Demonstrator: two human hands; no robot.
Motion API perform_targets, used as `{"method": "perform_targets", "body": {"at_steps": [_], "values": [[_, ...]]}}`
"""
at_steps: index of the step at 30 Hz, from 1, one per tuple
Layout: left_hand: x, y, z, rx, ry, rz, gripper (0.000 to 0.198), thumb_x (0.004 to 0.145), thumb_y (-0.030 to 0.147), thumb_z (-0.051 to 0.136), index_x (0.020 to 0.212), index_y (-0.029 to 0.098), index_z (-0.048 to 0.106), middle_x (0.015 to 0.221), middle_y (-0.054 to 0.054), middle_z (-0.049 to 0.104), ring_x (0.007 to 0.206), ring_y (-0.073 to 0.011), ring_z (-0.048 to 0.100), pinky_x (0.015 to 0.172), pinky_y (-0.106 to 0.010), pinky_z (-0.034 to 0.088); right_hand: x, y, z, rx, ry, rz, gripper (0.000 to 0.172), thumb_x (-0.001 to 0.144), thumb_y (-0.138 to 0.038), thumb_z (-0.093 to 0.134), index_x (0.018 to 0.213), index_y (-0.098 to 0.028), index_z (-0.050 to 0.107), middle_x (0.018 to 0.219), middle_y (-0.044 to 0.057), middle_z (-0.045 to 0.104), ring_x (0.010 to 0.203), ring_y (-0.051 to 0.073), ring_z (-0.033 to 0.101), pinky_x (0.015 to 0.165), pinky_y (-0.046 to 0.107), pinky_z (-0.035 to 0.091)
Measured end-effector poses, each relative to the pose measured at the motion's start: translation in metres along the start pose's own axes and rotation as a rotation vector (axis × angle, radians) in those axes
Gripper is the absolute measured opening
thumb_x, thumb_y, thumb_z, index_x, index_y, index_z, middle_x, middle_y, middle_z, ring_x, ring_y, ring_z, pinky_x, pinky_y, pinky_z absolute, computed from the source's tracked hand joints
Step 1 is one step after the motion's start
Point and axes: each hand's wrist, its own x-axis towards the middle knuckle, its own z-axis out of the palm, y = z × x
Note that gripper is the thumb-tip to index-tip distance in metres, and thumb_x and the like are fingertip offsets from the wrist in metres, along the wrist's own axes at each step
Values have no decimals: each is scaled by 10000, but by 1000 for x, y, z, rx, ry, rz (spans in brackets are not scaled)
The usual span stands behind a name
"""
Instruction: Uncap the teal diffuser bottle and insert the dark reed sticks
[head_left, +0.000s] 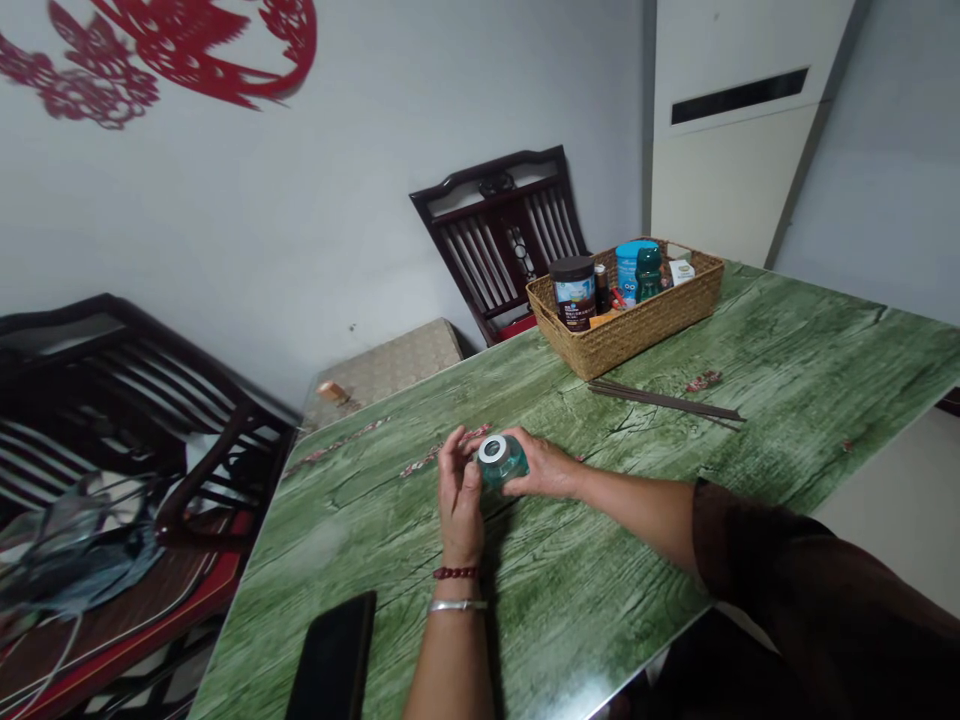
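Observation:
A small teal glass bottle (505,463) with a white and silver ring at its neck stands tilted on the green table (787,350). My right hand (547,466) wraps round its body from the right. My left hand (459,490) is at its left side, fingers curled and pinching at the ring on its top. My left wrist wears a red bead bracelet and a silver bangle.
A bundle of thin dark sticks (664,400) lies beyond the hands. A wicker basket (637,325) with jars and bottles stands at the far side. A black phone (330,658) lies at the near edge. Dark wooden chairs (502,235) stand by the wall.

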Motion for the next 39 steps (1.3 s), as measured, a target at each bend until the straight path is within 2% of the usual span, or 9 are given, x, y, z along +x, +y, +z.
{"method": "perform_targets", "body": {"at_steps": [4,7,11,17,22,28,33,36,39], "values": [[0,-3,-1,-28,53,-3,564,935,502,598,1449,299,482,1301,-100,638,1296,-270,585,1102,-452,441,0,3,2,-14,6,5,823,637,-262,870,1352,-213,464,1220,75,678,1080,242,659,898,342,499],[-1,-2,1,-43,-24,-37,683,882,486,681,1495,309,437,1423,-121,586,1367,-284,532,1132,-458,421,1,2,2,-26,1,5,807,643,-259,865,1343,-206,466,1202,78,681,1062,241,659,891,339,497],[-1,-1,4,-19,-69,-93,731,829,418,760,1476,287,445,1387,-132,620,1337,-285,563,1156,-485,394,0,1,0,-22,-3,-2,781,664,-250,844,1341,-214,454,1239,87,669,1082,249,647,904,352,490],[8,3,5,-27,129,-40,647,694,321,867,1244,264,531,1170,-73,673,1145,-226,662,1054,-415,481,-1,-1,-1,-11,-10,7,780,656,-267,850,1333,-226,464,1203,64,675,1056,236,657,886,338,499],[15,1,-17,160,310,-54,566,602,318,870,1055,225,545,1027,-36,644,936,-195,674,912,-377,524,-2,-2,-2,-21,-9,28,817,639,-276,870,1347,-225,466,1185,64,682,1044,234,661,885,340,499],[14,3,-45,743,177,-64,424,793,484,666,1117,211,688,974,-82,645,954,-277,623,929,-474,491,-2,-4,-3,-34,-22,39,803,648,-277,864,1347,-222,471,1206,73,680,1060,239,659,900,347,491],[6,-2,-58,1101,36,-119,423,869,429,564,1224,223,668,1006,-142,659,994,-338,617,914,-539,470,-1,-5,-4,-35,-12,48,804,638,-264,874,1337,-229,477,1210,69,681,1068,238,659,906,347,492],[2,-8,-65,1240,-57,-208,328,821,427,624,1074,239,715,998,-167,684,988,-380,627,892,-582,462,-1,-7,-6,-55,-14,65,817,627,-271,886,1336,-227,481,1208,73,683,1069,243,663,906,351,499],[2,-6,-63,1246,-24,-235,359,850,507,582,1041,243,734,1061,-175,686,1069,-413,613,932,-629,436,-2,-9,-8,-62,-20,81,826,629,-287,892,1346,-230,484,1220,75,682,1088,252,662,920,361,499]]}}
